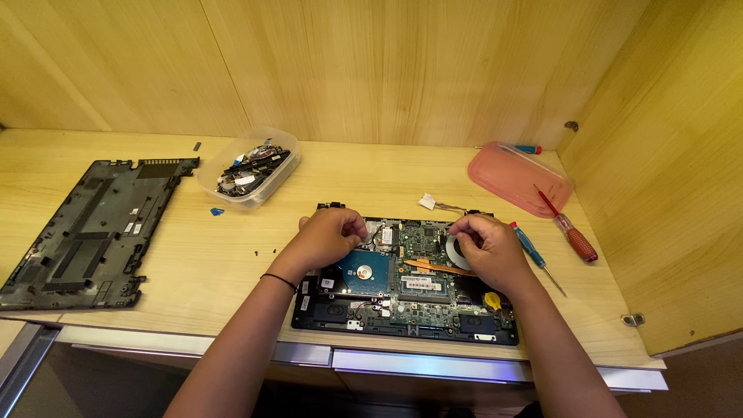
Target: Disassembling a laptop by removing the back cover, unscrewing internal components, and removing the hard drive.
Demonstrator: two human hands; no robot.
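Working inside opened laptop (402, 286) lying near front edge of desk (209, 255); left hand (329, 236) curled, fingertips pinched on something small at top left of board by blue drive (368, 271), what exactly cannot tell; right hand (484, 248) curled over fan (457, 251), fingertips pressed down at its edge. Step in hand, as judged: freeing part or cable along board's top edge. Next move calls for light, steady pull, no tugging on wires. Blue screwdriver (534, 251) just right of right hand; removed cover (89, 232) well left
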